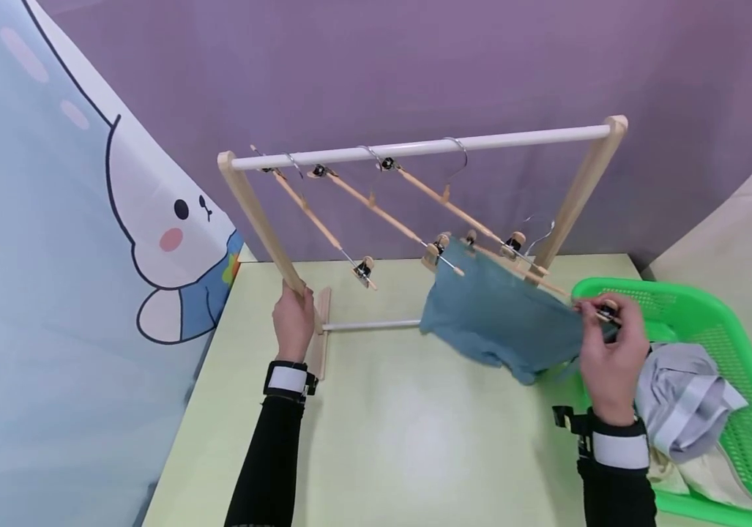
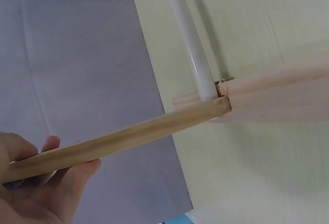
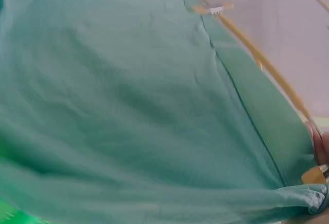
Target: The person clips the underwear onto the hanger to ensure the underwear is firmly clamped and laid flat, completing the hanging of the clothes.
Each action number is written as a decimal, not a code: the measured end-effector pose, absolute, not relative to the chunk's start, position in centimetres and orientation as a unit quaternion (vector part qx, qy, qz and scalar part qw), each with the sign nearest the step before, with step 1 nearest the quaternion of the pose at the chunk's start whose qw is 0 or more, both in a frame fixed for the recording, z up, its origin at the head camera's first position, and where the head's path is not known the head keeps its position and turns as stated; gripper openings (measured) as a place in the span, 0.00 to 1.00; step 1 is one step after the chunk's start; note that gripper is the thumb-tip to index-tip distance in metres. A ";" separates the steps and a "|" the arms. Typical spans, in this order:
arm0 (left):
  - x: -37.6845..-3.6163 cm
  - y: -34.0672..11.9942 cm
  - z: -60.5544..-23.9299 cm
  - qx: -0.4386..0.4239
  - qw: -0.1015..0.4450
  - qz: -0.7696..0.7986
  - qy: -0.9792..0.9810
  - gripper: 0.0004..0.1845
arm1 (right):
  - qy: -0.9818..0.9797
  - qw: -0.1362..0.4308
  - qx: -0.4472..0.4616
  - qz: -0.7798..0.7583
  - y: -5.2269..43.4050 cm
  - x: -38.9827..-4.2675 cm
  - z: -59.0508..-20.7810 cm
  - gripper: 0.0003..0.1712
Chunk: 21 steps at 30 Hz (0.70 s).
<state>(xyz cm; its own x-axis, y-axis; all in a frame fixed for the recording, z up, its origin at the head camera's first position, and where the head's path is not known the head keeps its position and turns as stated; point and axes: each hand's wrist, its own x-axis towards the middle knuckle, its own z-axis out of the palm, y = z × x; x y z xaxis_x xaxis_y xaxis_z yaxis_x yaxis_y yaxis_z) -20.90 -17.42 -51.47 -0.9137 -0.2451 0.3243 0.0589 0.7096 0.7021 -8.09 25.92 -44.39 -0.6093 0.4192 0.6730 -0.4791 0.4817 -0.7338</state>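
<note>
- A pale green table (image 1: 376, 439) carries everything, with a purple backdrop behind it and a cartoon rabbit banner at the left
- A wooden drying rack (image 1: 263, 219) stands on the table, its white top rail (image 1: 415, 148) running between two slanted wooden posts; a lower white bar (image 2: 191, 44) meets the wooden foot in the left wrist view
- A green basket (image 1: 738, 322) sits at the right edge of the table, holding a grey garment (image 1: 685, 399) and some cream cloth beneath it
- A teal cloth (image 1: 501, 315) hangs from the nearest hanger (image 1: 520, 271), clipped at its far end and sagging toward the table; it fills almost the whole right wrist view
- Three bare clip hangers (image 1: 376, 208) hang on the top rail, tilted toward the camera
- The left hand (image 1: 293, 322) grips the lower part of the rack's left post, fingers curled round the wood
- The right hand (image 1: 613, 351) is above the basket's near rim, fingertips pinching the near-end clip (image 1: 606, 311) of the hanger, right at the cloth's corner
</note>
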 end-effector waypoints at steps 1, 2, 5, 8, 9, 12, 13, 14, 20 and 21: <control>-21.0 -17.4 -51.4 0.050 0.201 -0.379 -0.902 0.12 | -0.733 0.449 0.018 0.510 25.9 -8.1 -43.8 0.08; -21.1 -17.4 -51.4 0.047 0.200 -0.379 -0.902 0.12 | -0.728 0.458 0.015 0.510 25.9 -8.1 -43.3 0.09; -21.2 -17.4 -51.4 0.041 0.198 -0.375 -0.905 0.10 | -0.703 0.490 0.007 0.515 25.4 -7.9 -41.7 0.11; -21.2 -17.3 -51.4 0.040 0.201 -0.370 -0.906 0.09 | -0.665 0.530 0.002 0.527 24.6 -7.4 -40.0 0.11; -21.2 -17.3 -51.4 0.040 0.202 -0.369 -0.906 0.09 | -0.652 0.543 0.000 0.530 24.3 -7.2 -39.5 0.11; -21.2 -17.4 -51.4 0.043 0.204 -0.365 -0.907 0.09 | -0.617 0.578 -0.002 0.534 23.6 -7.0 -38.2 0.10; -21.2 -17.4 -51.4 0.043 0.204 -0.365 -0.907 0.09 | -0.608 0.589 -0.003 0.533 23.6 -7.1 -37.9 0.10; -21.2 -17.5 -51.4 0.043 0.205 -0.363 -0.908 0.10 | -0.602 0.598 -0.005 0.529 23.6 -7.3 -37.6 0.10; -21.2 -17.6 -51.3 0.047 0.204 -0.362 -0.908 0.10 | -0.605 0.616 -0.001 0.504 23.5 -8.3 -35.9 0.12; -21.2 -17.7 -51.4 0.048 0.203 -0.363 -0.908 0.10 | -0.608 0.616 0.001 0.501 23.4 -8.4 -35.7 0.12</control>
